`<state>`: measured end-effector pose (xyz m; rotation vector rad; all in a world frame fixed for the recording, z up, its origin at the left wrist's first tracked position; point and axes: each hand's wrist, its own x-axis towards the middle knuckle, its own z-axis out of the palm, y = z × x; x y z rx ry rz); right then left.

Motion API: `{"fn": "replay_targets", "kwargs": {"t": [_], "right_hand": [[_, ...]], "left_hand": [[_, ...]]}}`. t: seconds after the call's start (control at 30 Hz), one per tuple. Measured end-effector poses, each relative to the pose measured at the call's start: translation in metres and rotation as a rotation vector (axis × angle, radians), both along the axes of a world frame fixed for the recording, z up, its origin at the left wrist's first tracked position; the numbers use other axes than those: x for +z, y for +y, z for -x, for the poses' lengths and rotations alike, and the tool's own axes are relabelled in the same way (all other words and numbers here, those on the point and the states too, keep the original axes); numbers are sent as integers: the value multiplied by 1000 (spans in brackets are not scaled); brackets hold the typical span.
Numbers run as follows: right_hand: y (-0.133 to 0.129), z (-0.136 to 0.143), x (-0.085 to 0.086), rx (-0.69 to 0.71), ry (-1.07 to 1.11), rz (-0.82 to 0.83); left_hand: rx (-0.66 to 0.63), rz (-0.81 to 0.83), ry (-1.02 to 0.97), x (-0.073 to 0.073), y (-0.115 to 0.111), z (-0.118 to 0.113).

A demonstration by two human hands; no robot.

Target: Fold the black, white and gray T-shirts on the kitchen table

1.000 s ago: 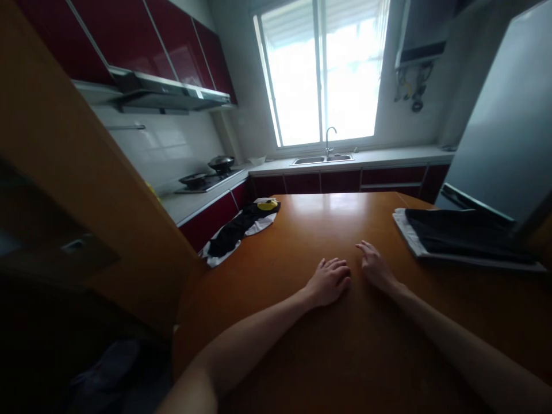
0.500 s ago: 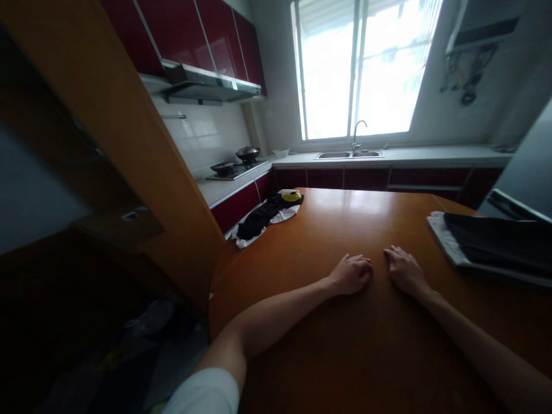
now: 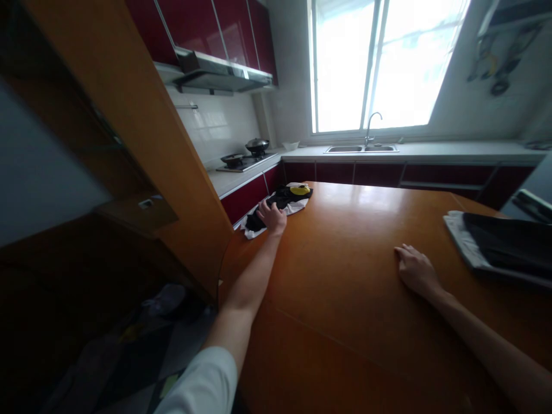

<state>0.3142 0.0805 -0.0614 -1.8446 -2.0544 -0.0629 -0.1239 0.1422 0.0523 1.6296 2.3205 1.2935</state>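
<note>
1. Wooden frame: stands at a slant along the left side of the view, beside the near left edge of the table.
2. Cooktop: is set in the counter behind the frame, below the range hood. It carries a dark pan and, to the right of this, a lidded wok.
3. Crumpled cloth: lies on the far left edge of the table. It is black and white, with a yellow patch at its far right end.
4. Left hand: is extended to the near side of the crumpled cloth, back of the hand upward. The fingers are spread and slightly bent, with the tips over the black part. Whether they touch the fabric cannot be told.
5. White bowl: sits on the counter, between the wok and the sink.
6. Table: has a glossy, orange-brown wooden top.
7. Sink: has two basins and a curved faucet, below the window.
8. Right hand: rests on the table, well apart from the left. The fingers are loosely extended, close together, in a relaxed, open grip.
9. Folded cloth: lies flat at the right side of the table, dark on top with a pale border.
</note>
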Motion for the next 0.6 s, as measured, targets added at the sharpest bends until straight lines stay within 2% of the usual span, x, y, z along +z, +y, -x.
{"fn": "replay_targets", "kwargs": {"t": [0.1,0.17,0.23,0.37,0.47,0.53,0.6], "right_hand": [[1,-1,-1,-3,-15,-1],[1,-1,-1,1,-24,-8],[0,-1,-1,8,-30,-15],[0,-2,-1,22,-34,-24],[0,-1,-1,22,-27,-31],[0,-1,-1,19,-20,-35],[0,0,0,16,-15,-34]], "left_hand": [[315,36,106,-25,0,36],[401,143,82,-37,5,51],[432,229,59,-45,12,60],[411,250,76,-48,18,65],[375,199,108,-44,16,66],[309,68,120,-37,16,63],[131,-142,137,-26,19,54]]}}
